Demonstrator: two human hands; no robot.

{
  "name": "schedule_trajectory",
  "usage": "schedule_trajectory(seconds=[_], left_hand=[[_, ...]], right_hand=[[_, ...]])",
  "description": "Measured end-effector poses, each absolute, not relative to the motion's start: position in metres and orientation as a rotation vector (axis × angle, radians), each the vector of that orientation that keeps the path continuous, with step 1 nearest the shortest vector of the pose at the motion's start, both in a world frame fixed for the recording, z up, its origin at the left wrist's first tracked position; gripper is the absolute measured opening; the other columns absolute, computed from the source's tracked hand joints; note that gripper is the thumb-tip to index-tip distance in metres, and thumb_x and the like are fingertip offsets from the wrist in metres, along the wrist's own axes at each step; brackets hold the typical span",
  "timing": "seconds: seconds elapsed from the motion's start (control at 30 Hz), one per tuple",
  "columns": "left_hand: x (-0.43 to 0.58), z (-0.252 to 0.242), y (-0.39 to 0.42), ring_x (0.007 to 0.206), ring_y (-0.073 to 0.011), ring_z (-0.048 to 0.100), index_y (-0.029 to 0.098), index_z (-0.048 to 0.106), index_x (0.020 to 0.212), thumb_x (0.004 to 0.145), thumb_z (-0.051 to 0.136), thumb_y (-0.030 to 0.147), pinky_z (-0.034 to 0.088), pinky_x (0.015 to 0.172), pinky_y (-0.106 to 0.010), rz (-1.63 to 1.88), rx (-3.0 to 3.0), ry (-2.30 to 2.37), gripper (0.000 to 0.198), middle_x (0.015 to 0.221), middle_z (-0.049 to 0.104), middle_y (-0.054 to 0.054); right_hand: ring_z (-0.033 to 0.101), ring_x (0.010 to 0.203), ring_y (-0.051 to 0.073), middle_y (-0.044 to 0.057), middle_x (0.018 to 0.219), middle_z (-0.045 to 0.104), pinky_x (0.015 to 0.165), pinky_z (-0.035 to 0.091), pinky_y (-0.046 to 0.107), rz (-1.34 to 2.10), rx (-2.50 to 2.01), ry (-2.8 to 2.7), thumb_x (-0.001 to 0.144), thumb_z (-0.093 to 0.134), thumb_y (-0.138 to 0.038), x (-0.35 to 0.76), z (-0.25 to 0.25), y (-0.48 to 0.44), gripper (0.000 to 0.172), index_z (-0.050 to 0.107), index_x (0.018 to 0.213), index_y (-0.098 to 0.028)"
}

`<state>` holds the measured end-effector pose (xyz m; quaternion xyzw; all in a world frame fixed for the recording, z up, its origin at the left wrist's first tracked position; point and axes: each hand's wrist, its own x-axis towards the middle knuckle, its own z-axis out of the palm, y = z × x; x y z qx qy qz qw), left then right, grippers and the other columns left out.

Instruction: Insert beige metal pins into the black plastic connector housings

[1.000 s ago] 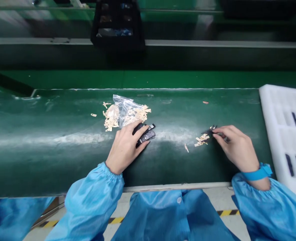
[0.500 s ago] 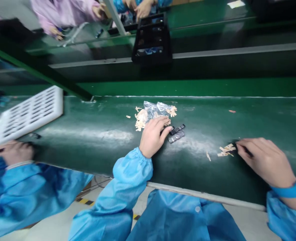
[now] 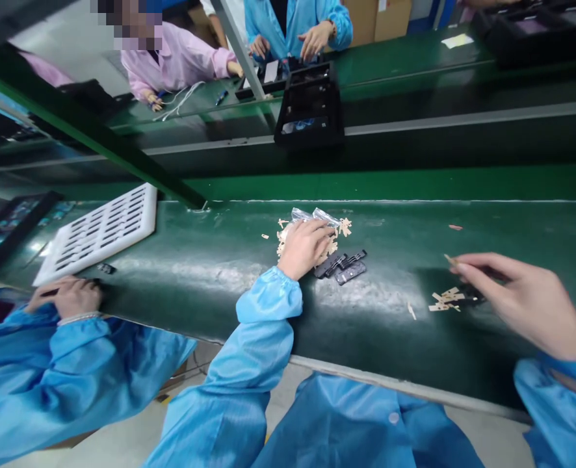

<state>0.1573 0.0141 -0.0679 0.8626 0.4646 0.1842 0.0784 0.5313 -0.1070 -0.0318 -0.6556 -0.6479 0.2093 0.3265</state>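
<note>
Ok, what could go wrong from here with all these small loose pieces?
The loose beige strips lie uncontained on the green conveyor belt, right by the right hand, so a careless sweep might scatter them. The left hand sits beside the black parts, and a shift could knock those askew. Strips also lie around the clear plastic bag, which might shed more if pressed.

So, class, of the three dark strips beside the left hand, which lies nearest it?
The leftmost strip, just below the left hand; the upper strip and lower strip lie farther right.
</note>
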Motion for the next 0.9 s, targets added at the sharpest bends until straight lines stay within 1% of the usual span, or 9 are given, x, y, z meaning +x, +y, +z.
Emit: schedule_trajectory(seconds=[0.1, 0.13, 0.2, 0.27, 0.33, 0.43, 0.53, 0.67, 0.9], left_hand=[[0.184, -0.062, 0.003, 0.121, -0.0247, 0.069, 0.018, 0.074, 0.114, 0.105, 0.051, 0.026, 0.050, 0.110, -0.046, 0.783, 2.511, 1.251, 0.026, 0.123, 0.076, -0.010], [0.198, -0.059, -0.002, 0.116, -0.0227, 0.070, 0.018, 0.073, 0.114, 0.106, 0.051, 0.028, 0.053, 0.106, -0.042, 0.807, 2.468, 1.168, 0.026, 0.120, 0.077, -0.009], [0.229, -0.056, -0.011, 0.108, -0.0204, 0.072, 0.020, 0.072, 0.114, 0.106, 0.051, 0.031, 0.056, 0.101, -0.037, 0.835, 2.373, 1.049, 0.025, 0.114, 0.078, -0.008], [0.257, -0.056, -0.020, 0.101, -0.0195, 0.073, 0.022, 0.071, 0.113, 0.106, 0.052, 0.032, 0.058, 0.095, -0.035, 0.893, 2.215, 1.105, 0.023, 0.109, 0.078, -0.006], [0.274, -0.060, -0.027, 0.093, -0.0168, 0.074, 0.022, 0.069, 0.116, 0.104, 0.056, 0.033, 0.059, 0.083, -0.030, 0.925, 1.972, 1.110, 0.021, 0.109, 0.077, -0.005], [0.280, -0.069, -0.036, 0.088, -0.0136, 0.072, 0.021, 0.068, 0.117, 0.101, 0.061, 0.032, 0.059, 0.073, -0.025, 0.961, 1.719, 1.048, 0.021, 0.113, 0.073, -0.006], [0.274, -0.072, -0.042, 0.087, -0.0121, 0.068, 0.019, 0.071, 0.103, 0.097, 0.067, 0.031, 0.055, 0.069, -0.021, 1.031, 1.658, 1.040, 0.013, 0.107, 0.069, -0.005], [0.266, -0.068, -0.044, 0.079, -0.0113, 0.064, 0.017, 0.071, 0.089, 0.094, 0.071, 0.031, 0.052, 0.066, -0.022, 1.064, 1.620, 1.080, 0.015, 0.096, 0.067, -0.005], [0.269, -0.072, -0.043, 0.075, -0.0106, 0.066, 0.016, 0.069, 0.095, 0.095, 0.069, 0.033, 0.053, 0.067, -0.022, 0.990, 1.525, 1.094, 0.017, 0.090, 0.073, -0.004]], right_hand=[[0.077, 0.079, 0.026, 0.009, 0.092, 0.082, 0.075, 0.061, 0.041, 0.829, -1.563, -1.536, 0.086, 0.074, -0.065, 0.499, -0.031, -0.073, 0.047, 0.080, 0.103, -0.022], [0.076, 0.077, 0.025, 0.009, 0.093, 0.082, 0.076, 0.061, 0.040, 0.908, -1.520, -1.446, 0.083, 0.077, -0.063, 0.489, -0.033, -0.063, 0.048, 0.079, 0.105, -0.021], [0.073, 0.068, 0.022, 0.009, 0.083, 0.080, 0.067, 0.061, 0.036, 1.051, -1.439, -1.245, 0.070, 0.088, -0.063, 0.474, -0.041, -0.049, 0.052, 0.076, 0.092, -0.018], [0.072, 0.064, 0.019, 0.007, 0.074, 0.077, 0.063, 0.060, 0.031, 1.168, -1.370, -1.077, 0.061, 0.093, -0.064, 0.465, -0.051, -0.044, 0.055, 0.073, 0.084, -0.018], [0.072, 0.064, 0.019, 0.007, 0.071, 0.076, 0.063, 0.060, 0.030, 1.204, -1.343, -1.044, 0.064, 0.092, -0.065, 0.461, -0.061, -0.048, 0.056, 0.071, 0.084, -0.017], [0.076, 0.069, 0.020, 0.006, 0.075, 0.077, 0.070, 0.064, 0.033, 1.263, -1.285, -1.012, 0.072, 0.089, -0.062, 0.454, -0.069, -0.062, 0.051, 0.070, 0.090, -0.018], [0.077, 0.072, 0.019, 0.005, 0.078, 0.078, 0.075, 0.065, 0.033, 1.368, -1.191, -0.957, 0.078, 0.087, -0.056, 0.443, -0.070, -0.074, 0.045, 0.068, 0.093, -0.019], [0.076, 0.069, 0.019, 0.007, 0.076, 0.078, 0.068, 0.064, 0.030, 1.365, -1.221, -1.032, 0.080, 0.086, -0.057, 0.434, -0.066, -0.082, 0.044, 0.070, 0.091, -0.018], [0.071, 0.060, 0.016, 0.007, 0.071, 0.075, 0.060, 0.061, 0.028, 1.230, -1.310, -1.067, 0.075, 0.086, -0.063, 0.433, -0.060, -0.084, 0.050, 0.074, 0.087, -0.016]])
